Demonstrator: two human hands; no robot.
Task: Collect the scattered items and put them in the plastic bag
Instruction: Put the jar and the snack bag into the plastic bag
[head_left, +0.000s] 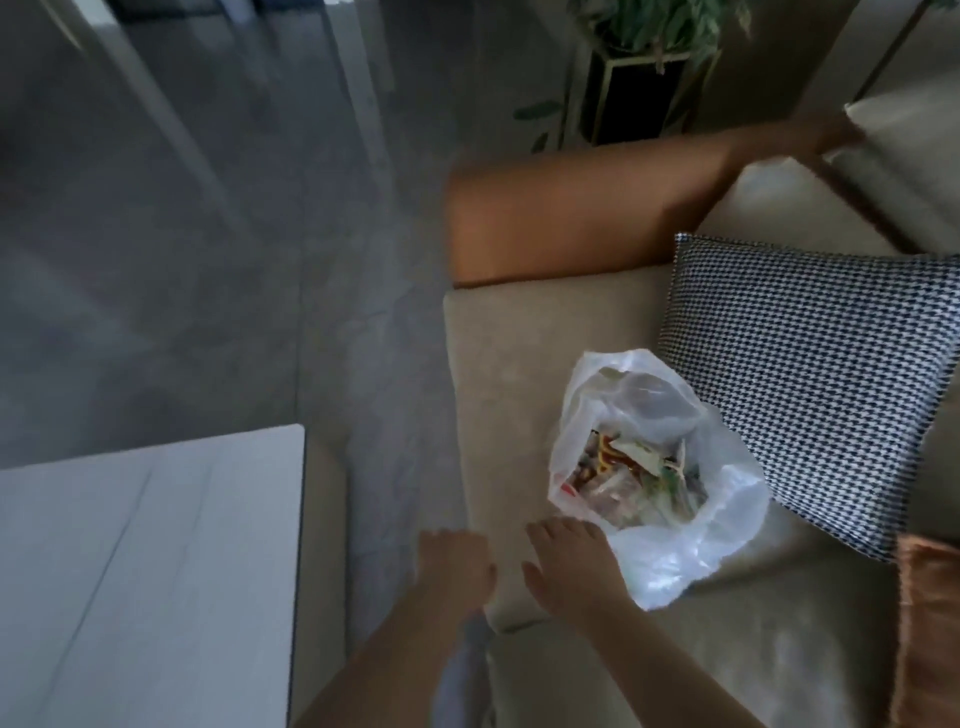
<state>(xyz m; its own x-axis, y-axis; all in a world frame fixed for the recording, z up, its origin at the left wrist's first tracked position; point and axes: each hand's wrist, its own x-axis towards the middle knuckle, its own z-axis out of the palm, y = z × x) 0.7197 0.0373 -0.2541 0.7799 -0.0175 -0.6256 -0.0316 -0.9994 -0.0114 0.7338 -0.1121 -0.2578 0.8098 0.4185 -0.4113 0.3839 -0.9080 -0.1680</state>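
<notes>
A clear white plastic bag (660, 483) lies open on the beige sofa seat (498, 364), with several colourful wrappers (628, 478) visible inside it. My right hand (571, 566) hovers at the bag's near edge, fingers spread, palm down, holding nothing. My left hand (454, 569) is just to its left, above the sofa's front edge, fingers loosely curled and nothing visible in it. The view is blurred by motion.
A houndstooth cushion (810, 384) leans right of the bag. An orange armrest (571, 218) bounds the sofa at the back. A white table (150, 571) stands at lower left over grey floor. A potted plant (644, 67) stands behind the sofa.
</notes>
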